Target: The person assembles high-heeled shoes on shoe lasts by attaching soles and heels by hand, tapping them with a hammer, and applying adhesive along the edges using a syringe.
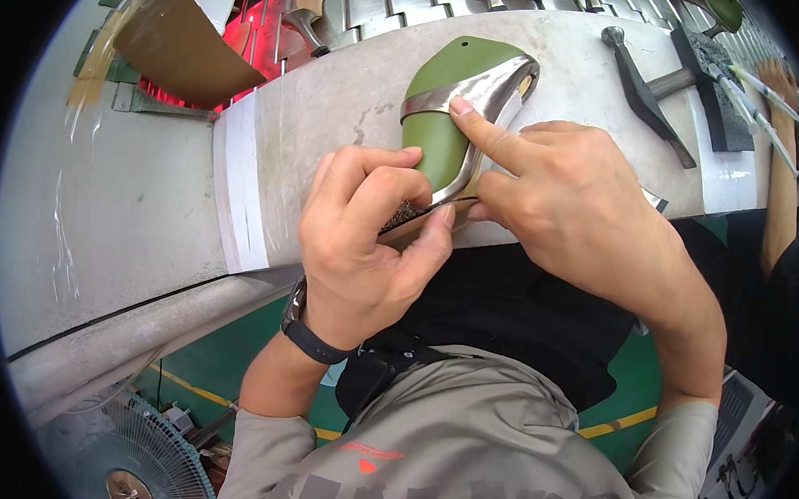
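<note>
On the table in front of me lies a green shoe last (435, 142) with a shiny silver shoe upper (485, 86) wrapped over part of it. My left hand (365, 226), with a dark band on its wrist, pinches the near edge of the upper, where a tan lining (418, 229) and a dark speckled part show. My right hand (567, 185) lays its index finger on the silver band across the last. Its thumb presses by the same near edge, close to the left fingertips. What the other right fingers hold is hidden.
A dark metal hammer-like tool (645, 98) lies to the right, beside a dark block (714, 94). A slatted metal conveyor (392, 8) runs along the far side. A brown curved sheet (181, 48) stands at far left, near red light. Another person's arm (782, 168) is at right; a fan (132, 456) stands lower left.
</note>
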Tool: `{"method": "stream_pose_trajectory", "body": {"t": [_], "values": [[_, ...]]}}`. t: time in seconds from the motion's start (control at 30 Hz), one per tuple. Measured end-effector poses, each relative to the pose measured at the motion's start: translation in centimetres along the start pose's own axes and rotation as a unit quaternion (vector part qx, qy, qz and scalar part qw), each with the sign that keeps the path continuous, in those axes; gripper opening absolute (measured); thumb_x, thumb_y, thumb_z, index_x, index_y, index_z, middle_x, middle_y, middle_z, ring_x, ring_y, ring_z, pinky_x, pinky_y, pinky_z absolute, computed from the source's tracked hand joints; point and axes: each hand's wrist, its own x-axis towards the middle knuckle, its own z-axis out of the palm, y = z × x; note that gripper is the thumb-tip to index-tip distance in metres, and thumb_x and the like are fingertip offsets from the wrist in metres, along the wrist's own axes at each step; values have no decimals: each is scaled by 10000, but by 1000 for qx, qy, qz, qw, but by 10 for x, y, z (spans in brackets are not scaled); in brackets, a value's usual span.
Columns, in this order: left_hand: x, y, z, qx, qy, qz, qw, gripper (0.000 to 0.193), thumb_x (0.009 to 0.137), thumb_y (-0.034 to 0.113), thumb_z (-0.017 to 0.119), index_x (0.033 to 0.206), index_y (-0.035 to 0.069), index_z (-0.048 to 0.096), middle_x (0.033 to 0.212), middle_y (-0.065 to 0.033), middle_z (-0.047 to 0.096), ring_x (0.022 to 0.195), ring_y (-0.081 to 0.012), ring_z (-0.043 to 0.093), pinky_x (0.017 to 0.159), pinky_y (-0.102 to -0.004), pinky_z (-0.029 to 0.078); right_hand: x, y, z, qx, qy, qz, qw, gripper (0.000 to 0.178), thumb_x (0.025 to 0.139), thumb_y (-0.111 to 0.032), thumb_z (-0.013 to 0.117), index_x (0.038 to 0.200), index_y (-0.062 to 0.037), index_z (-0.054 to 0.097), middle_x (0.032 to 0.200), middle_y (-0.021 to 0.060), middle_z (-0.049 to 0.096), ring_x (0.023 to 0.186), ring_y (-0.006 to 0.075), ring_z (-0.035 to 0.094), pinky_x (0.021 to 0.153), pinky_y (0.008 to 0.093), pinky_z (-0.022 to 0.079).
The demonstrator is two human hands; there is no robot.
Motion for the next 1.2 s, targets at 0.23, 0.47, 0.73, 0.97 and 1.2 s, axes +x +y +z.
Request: {"method": "stream_pose_trajectory", "body": {"t": [0.23, 0.47, 0.73, 0.97, 1.2], "values": [[26, 15, 0, 71, -24, -5, 997, 282, 691, 79, 874, 824, 73, 626, 846, -80, 548, 837, -301, 621, 675, -427, 489, 5, -7, -10, -32, -45, 29, 998, 191, 795, -167, 782, 769, -23, 659, 1358, 210, 682, 736, 249, 678, 717, 404, 557], [108, -25, 33, 83, -35, 172, 981, 440, 845, 353, 870, 1035, -2, 692, 927, -187, 696, 790, -309, 689, 751, -408, 545, -29, 24, -27, -201, 30, 116, 972, 166, 836, -75, 663, 994, -40, 701, 1296, 154, 716, 1045, 292, 715, 1060, 482, 529], [137, -63, 47, -299, -133, 6, 945, 414, 894, 327, 783, 1112, 7, 635, 1018, -36, 652, 949, -114, 589, 867, -287, 496, -9, 3, -47, 2, 272, 205, 940, 681, 708, 23, 784, 1366, -36, 620, 1119, 158, 725, 924, 344, 720, 774, 417, 572], [97, -72, 32, -442, -84, 81, 889, 290, 889, 155, 759, 1138, 9, 730, 1099, -88, 679, 1048, -176, 631, 932, -312, 504, 29, -31, -45, 240, 123, 158, 950, 474, 730, -23, 885, 1177, 16, 730, 829, 74, 654, 721, 150, 646, 659, 305, 539], [91, -65, 29, -463, -76, 25, 883, 817, 1167, 502, 138, 1036, -20, 753, 1042, -155, 725, 1020, -261, 644, 991, -390, 494, 36, -38, -32, 37, 203, 31, 978, 407, 670, 15, 831, 1069, 38, 758, 790, 74, 647, 588, 193, 614, 506, 311, 498]]}}
